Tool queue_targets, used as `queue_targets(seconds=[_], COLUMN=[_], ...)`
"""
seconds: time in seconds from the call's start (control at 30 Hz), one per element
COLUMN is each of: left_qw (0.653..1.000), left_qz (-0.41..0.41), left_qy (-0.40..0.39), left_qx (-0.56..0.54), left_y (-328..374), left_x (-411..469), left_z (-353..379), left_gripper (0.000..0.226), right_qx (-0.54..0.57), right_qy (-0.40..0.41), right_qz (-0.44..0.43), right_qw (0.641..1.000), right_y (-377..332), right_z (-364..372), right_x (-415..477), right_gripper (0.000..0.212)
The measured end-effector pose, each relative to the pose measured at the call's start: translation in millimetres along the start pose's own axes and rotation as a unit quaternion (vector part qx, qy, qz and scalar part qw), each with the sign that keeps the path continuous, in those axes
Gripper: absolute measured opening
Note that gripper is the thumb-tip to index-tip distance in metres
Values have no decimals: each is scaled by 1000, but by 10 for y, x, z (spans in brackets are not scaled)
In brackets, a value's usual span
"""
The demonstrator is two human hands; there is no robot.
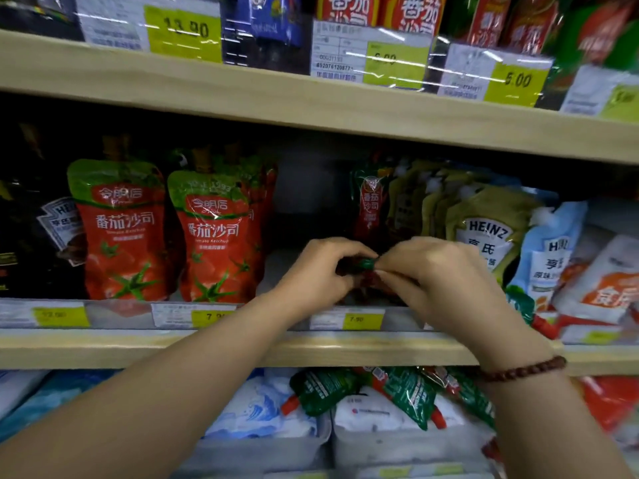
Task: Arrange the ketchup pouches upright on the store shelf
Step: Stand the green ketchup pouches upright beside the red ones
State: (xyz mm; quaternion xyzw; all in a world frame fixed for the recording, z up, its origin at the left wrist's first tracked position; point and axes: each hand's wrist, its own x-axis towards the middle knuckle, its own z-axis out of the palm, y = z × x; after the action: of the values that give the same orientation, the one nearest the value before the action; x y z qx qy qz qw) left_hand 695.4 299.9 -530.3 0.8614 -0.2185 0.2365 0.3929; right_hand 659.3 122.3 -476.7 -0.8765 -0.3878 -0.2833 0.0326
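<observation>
While two bare forearms reach up from the bottom of the frame, a bead bracelet [525, 369] circles the right wrist at lower right. Beneath the arms, at lower centre, several green-and-red sachets [321, 388] lie flat and askew on white bags [380, 416] on the bottom level.

Above them runs the wooden front edge of the middle shelf [207, 347], with a yellow price tag [359, 319] just under the hands. At the centre of the frame the left hand [318, 274] and the right hand [439, 281] meet over that shelf. The fingers of both are curled and pinch the green top of a small ketchup pouch [363, 264]. Its dark red body hangs below the fingers, mostly hidden, and whether its base touches the shelf cannot be told.

Just behind it, a matching small pouch [368, 202] stands upright at the back of the same gap. Left of the hands, two large red pouches [121, 233] with green tops stand upright side by side, with more behind them. Right of the hands, a row of olive pouches [484, 229] stands one behind another, and a pale blue pouch [549, 250] leans beside them.

Across the upper part of the frame runs the top shelf [311, 102], carrying yellow-and-white price labels [183, 32] and blurred red packs [377, 8].
</observation>
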Motion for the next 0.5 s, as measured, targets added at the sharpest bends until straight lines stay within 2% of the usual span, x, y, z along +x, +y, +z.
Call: queue_targets(seconds=[0.1,0.13,0.2,0.23,0.3,0.37,0.4,0.43,0.5], left_qw=[998,997,993,991,982,968,962,958,954], left_qz=[-17,-25,-52,-73,-110,-140,-152,-158,-163], left_qy=[54,67,94,102,112,114,109,103,92], left_qx=[-18,-25,-40,-52,-103,-173,-200,-217,-236], left_y=[-38,-58,-99,-120,-155,-181,-182,-171,-148], left_x=[84,105,135,148,157,149,142,132,123], left_z=[-49,-78,-144,-175,-233,-272,-282,-289,-285], left_gripper=[33,32,31,31,28,22,20,21,23], right_qx=[3,33,133,197,346,464,497,520,546], right_qy=[34,61,121,146,165,140,115,85,34], right_qz=[-8,3,47,84,177,251,272,283,291], right_qw=[999,998,983,966,907,838,816,801,785], right_y=[45,77,184,234,292,336,354,359,335], right_z=[-73,-76,-36,1,110,284,386,484,649], right_x=[183,221,259,259,239,225,228,238,276], right_gripper=[15,16,32,44,68,91,99,101,90])
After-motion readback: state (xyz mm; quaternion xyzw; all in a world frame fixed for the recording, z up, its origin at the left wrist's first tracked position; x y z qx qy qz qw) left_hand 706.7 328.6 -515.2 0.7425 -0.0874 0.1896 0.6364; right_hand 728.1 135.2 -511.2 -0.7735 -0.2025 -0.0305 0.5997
